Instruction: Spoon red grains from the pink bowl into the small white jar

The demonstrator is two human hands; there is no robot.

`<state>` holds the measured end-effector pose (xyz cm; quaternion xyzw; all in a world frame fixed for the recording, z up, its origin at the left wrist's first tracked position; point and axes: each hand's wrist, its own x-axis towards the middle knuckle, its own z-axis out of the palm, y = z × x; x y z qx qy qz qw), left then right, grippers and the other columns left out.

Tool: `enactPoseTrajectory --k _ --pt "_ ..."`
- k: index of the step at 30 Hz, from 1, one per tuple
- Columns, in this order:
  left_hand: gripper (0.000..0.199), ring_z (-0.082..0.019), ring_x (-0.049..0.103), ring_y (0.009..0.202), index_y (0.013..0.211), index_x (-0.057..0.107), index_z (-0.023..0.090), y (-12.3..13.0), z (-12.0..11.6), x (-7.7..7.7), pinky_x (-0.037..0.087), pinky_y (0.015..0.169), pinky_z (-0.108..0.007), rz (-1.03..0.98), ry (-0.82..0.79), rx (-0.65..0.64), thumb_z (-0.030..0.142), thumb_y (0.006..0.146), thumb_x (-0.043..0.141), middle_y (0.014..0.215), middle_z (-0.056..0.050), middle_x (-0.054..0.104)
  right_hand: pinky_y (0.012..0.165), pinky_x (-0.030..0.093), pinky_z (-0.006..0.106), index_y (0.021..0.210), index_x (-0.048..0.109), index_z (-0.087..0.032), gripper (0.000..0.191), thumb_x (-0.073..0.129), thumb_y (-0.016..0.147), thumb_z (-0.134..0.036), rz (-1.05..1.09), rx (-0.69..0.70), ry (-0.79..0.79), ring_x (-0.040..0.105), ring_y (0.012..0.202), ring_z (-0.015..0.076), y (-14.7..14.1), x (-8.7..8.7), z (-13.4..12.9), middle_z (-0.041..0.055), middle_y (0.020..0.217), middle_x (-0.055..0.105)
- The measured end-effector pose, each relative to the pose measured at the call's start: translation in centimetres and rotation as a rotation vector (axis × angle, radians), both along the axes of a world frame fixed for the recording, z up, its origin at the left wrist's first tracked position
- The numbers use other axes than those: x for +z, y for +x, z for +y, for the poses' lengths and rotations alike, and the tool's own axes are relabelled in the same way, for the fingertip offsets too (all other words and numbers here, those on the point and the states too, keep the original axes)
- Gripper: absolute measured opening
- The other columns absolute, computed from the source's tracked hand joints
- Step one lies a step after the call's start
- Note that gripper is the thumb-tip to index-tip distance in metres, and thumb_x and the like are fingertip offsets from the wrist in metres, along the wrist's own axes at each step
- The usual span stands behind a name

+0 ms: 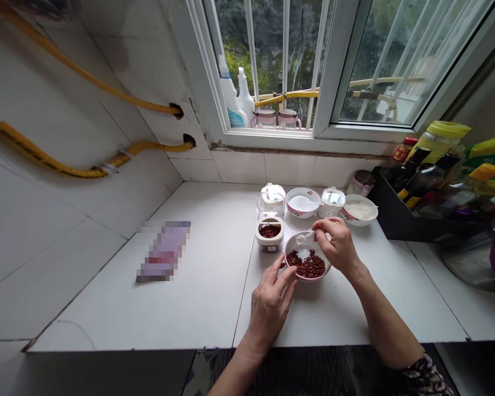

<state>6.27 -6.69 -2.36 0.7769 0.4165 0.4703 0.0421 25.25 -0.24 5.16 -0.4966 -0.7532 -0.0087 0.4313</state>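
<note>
A bowl with a pink rim (322,253) stands on the white counter, holding dark red, peppercorn-like grains (313,268) with a small heap of white granules (303,254) on them. My left hand (270,300) grips the bowl's left and near side, fingers and thumb at the rim. Between the fingertips of my right hand (336,245) is a small white spoon (303,237), its head above the far part of the bowl. Just left of the bowl sits an open jar (269,245) of similar red grains. Behind it are a bowl of white granules (302,203) and a bowl of pale contents (359,210).
A lidded clear jar (271,198) and a square white-topped jar (332,201) stand at the back. On the right, a black box (400,220) holds several bottles. A blurred purple packet (165,253) lies left. Yellow hoses (78,170) run along the wall.
</note>
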Motion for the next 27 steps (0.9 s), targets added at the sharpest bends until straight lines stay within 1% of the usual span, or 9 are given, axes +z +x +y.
enactPoseTrajectory --k 2,4,8,12,16,19,25,27 --pt "0.024 -0.022 0.064 0.115 0.118 0.062 0.021 0.0 0.0 0.0 0.056 0.093 -0.034 0.001 -0.002 -0.004 0.017 0.096 0.054 0.133 -0.013 0.059 0.095 0.04 0.04 0.075 0.061 -0.022 0.019 0.047 0.083 -0.013 -0.064 -0.038 -0.094 0.06 0.059 0.0163 0.7 -0.5 0.3 -0.001 0.064 0.07" --pt "0.024 -0.022 0.064 0.114 0.119 0.062 0.021 0.0 0.0 0.0 0.056 0.093 -0.034 0.005 -0.005 -0.003 0.017 0.096 0.054 0.133 -0.013 0.059 0.098 0.037 0.041 0.073 0.061 -0.021 0.019 0.046 0.082 -0.013 -0.117 -0.046 -0.166 0.059 0.058 0.0154 0.8 -1.1 0.4 -0.0007 0.063 0.07" --pt "0.024 -0.022 0.065 0.112 0.118 0.062 0.021 0.0 0.0 -0.1 0.057 0.092 -0.033 0.005 -0.006 0.002 0.018 0.096 0.054 0.133 -0.013 0.06 0.101 0.035 0.041 0.073 0.061 -0.021 0.02 0.045 0.082 -0.013 -0.134 0.009 -0.259 0.058 0.06 0.0143 0.0 -1.7 0.5 -0.0005 0.066 0.07" --pt "0.023 -0.022 0.065 0.112 0.118 0.062 0.022 -0.1 0.0 0.0 0.057 0.091 -0.034 0.01 0.003 0.002 0.018 0.097 0.053 0.132 -0.013 0.06 0.099 0.038 0.039 0.072 0.061 -0.022 0.02 0.045 0.08 -0.014 -0.052 0.072 -0.306 0.059 0.063 0.0152 -0.5 -1.7 0.4 -0.0013 0.067 0.071" --pt "0.024 -0.022 0.065 0.113 0.118 0.062 0.021 -0.1 0.0 0.1 0.058 0.091 -0.034 0.011 0.012 0.001 0.017 0.096 0.054 0.132 -0.014 0.06 0.09 0.043 0.036 0.069 0.062 -0.022 0.02 0.046 0.078 -0.015 0.108 0.064 -0.362 0.061 0.064 0.0173 0.1 -1.2 0.5 -0.0019 0.056 0.067" --pt "0.024 -0.022 0.065 0.113 0.118 0.062 0.021 0.0 0.0 0.1 0.057 0.092 -0.034 0.009 0.01 -0.001 0.016 0.096 0.054 0.132 -0.014 0.06 0.084 0.046 0.033 0.068 0.063 -0.023 0.021 0.046 0.076 -0.015 0.177 0.051 -0.369 0.061 0.061 0.0176 0.4 -0.7 0.6 -0.0022 0.053 0.067" --pt "0.023 -0.022 0.065 0.113 0.118 0.062 0.021 0.0 0.0 0.0 0.057 0.092 -0.034 0.008 0.007 0.003 0.017 0.096 0.054 0.132 -0.014 0.06 0.088 0.045 0.035 0.065 0.062 -0.022 0.02 0.047 0.075 -0.016 0.191 0.051 -0.366 0.062 0.062 0.0177 0.3 -0.6 0.5 -0.0023 0.052 0.066" --pt "0.024 -0.022 0.065 0.113 0.118 0.061 0.021 0.0 0.0 0.0 0.057 0.092 -0.034 0.009 0.007 0.003 0.016 0.096 0.054 0.132 -0.014 0.06 0.085 0.047 0.034 0.065 0.062 -0.022 0.019 0.047 0.074 -0.017 0.242 0.06 -0.398 0.061 0.06 0.017 0.2 -0.6 0.4 -0.0022 0.052 0.066"
